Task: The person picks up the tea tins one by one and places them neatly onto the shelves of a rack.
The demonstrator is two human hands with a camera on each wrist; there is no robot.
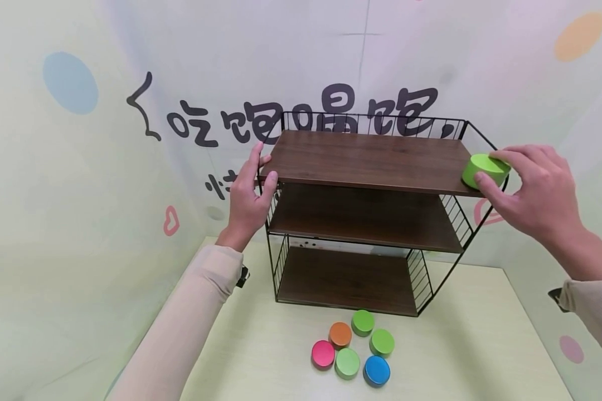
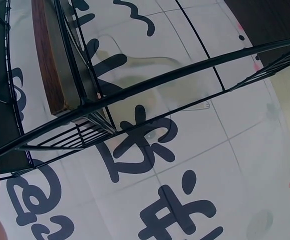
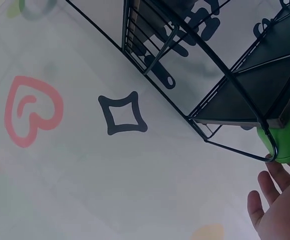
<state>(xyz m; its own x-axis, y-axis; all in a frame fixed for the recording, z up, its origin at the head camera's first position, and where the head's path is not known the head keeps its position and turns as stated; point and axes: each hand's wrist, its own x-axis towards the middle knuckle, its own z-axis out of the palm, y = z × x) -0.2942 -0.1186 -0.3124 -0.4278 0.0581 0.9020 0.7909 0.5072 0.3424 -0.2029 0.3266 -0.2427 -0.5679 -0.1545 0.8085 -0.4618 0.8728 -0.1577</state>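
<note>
Fingers and thumb of the left hand pinch the 8 o'clock corner of a black wire shelf, at 9 o'clock from the middle of the head view. The shelf has three dark brown boards, one over the other.

Between 5 and 6 o'clock, six little round blocks sit in a ring on the pale table. Around that ring go a pink block near 9, an orange block near 11, a pale green block at 6, a leaf-green block at 1, a blue block near 4 and a grass-green block at 3.

At 3 o'clock of the whole view is the bright lime block. It is short and round like a drum, with plain, smooth sides and a flat top. It is at the 4 o'clock corner of the top board. In the right wrist view, some of its side shows past the board's edge, by the wire. The right hand pinches it between thumb and fingers.
</note>
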